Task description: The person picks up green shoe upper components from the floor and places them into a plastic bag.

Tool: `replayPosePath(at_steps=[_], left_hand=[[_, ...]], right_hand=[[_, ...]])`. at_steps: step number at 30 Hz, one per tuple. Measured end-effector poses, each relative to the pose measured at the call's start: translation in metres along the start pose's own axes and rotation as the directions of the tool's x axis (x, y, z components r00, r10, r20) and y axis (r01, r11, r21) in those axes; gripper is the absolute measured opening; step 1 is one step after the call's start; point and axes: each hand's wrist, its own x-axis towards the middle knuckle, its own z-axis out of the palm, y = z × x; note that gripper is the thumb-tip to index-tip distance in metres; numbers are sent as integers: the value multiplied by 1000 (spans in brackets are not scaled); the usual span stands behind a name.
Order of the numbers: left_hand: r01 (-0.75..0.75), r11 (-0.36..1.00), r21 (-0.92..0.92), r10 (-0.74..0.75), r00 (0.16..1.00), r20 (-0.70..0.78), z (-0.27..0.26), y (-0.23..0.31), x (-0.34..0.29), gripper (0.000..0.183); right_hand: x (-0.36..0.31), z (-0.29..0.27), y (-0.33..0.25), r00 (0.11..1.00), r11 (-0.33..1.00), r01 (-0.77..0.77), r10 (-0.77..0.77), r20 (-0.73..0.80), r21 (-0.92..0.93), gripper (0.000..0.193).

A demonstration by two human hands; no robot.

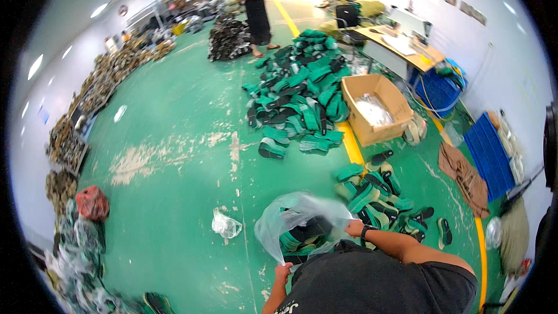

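Observation:
A large clear plastic bag hangs with its mouth spread in front of me. Green and black insoles show inside it, partly hidden by the cloudy film. My left hand is closed on the near left edge of the bag. On the right edge, my right hand grips the film, with a dark band on its wrist. Beside that hand lies a loose pile of green, black and cream insoles. My torso hides the bag's nearest part.
Ahead is a big heap of green and black insoles. A cardboard box holding whitish plastic stands right of it. A crumpled plastic bag lies left on the floor. Farther off are a standing person, a desk and a blue crate.

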Motion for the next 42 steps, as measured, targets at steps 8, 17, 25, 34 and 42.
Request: replayPosePath(at_steps=[8,17,25,34,42], left_hand=[[-365,898,246,292,912,287,-10,-29,33,17],[-291,902,319,164,915,370,2,-36,54,12],[-5,941,339,-92,959,268,2,-26,46,10],[138,987,-79,-121,975,187,15,-42,51,14],[177,982,-65,-180,983,-47,9,-68,33,23]], right_hand=[[-63,60,78,975,988,-155,151,-165,-9,42],[-78,92,70,865,950,-185,279,-417,250,40],[-83,82,64,938,968,-87,159,-308,237,40],[-42,35,82,926,901,-295,352,-139,319,60],[22,21,85,832,918,-354,397,-388,181,106]])
